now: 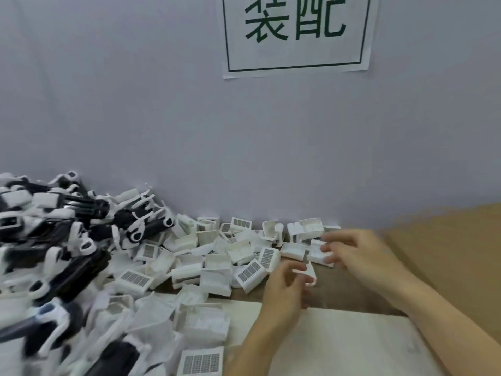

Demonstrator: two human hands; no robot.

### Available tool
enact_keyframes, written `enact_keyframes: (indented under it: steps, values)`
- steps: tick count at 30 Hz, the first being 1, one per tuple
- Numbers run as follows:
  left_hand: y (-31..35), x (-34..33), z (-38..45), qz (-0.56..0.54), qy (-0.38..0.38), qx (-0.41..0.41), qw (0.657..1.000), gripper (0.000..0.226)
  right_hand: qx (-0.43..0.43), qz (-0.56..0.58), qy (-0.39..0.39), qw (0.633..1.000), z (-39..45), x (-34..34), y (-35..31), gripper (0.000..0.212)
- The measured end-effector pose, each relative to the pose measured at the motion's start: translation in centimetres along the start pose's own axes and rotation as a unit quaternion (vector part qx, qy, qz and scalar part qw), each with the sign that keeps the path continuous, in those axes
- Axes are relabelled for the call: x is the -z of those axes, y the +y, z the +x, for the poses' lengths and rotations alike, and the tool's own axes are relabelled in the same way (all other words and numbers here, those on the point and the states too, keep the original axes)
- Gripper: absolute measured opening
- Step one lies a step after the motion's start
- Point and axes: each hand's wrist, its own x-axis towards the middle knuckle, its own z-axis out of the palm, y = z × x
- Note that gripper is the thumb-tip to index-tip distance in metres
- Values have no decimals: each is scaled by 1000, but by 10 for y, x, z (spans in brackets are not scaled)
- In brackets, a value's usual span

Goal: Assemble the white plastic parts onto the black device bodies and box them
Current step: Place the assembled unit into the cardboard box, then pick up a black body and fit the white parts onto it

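Left hand (284, 287) pinches a small white clip piece (307, 274). Right hand (357, 252) at its 2 o'clock, fingers loosely spread, touching a white plastic part (318, 255). Loose white parts (217, 256) spread toward 9 o'clock, black device bodies (67, 240) piled beyond, cardboard box (447, 253) at 3 o'clock.

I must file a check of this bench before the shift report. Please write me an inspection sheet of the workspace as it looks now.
Surface: brown table top, partly covered by a flat white sheet at the near edge.
Job's things: heap of black device bodies with white fittings on the left; loose white plastic parts, some with grey grilles, spread across the middle.
Clutter: nothing seen.
Grippers: left hand pinches a small curved white plastic clip; right hand reaches over the white parts, its grip blurred.
Cables: nothing seen.
Surroundings: pale grey wall with a white paper sign in green characters; brown cardboard panel on the right.
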Motion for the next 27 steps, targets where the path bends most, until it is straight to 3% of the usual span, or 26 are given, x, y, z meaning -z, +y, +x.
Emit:
enact_keyframes:
  steps: [2, 4, 6, 8, 13, 17, 22, 24, 27]
  values:
    - [0, 2, 2, -19, 31, -16, 999, 18, 32, 13, -33, 999, -4, -46, 1, 24]
    - [1, 6, 7, -28, 102, -27, 994, 24, 43, 69, 19, 997, -13, -81, 9, 30]
    - [1, 10, 10, 15, 173, -54, 983, 30, 53, 79, 73, 993, -17, -97, 25, 30]
    - [2, 11, 10, 92, 199, -93, 971, 32, 36, 66, 43, 996, -17, -97, 39, 25]
    - [28, 4, 1, 249, 108, -195, 942, 22, 59, 8, 46, 997, -13, -80, 47, 35]
    - [89, 3, -5, 349, 33, -177, 920, 17, 42, -13, 46, 998, -8, -86, 48, 37]
    - [160, 29, 33, 605, -32, -142, 783, 32, 38, 48, 52, 997, -7, -85, 48, 41]
    - [166, 54, 57, 673, -7, -109, 732, 39, 29, 59, 41, 997, -7, -84, 48, 38]
    - [149, 108, 87, 789, 26, -25, 613, 45, 34, 69, 48, 996, -7, -83, 48, 37]
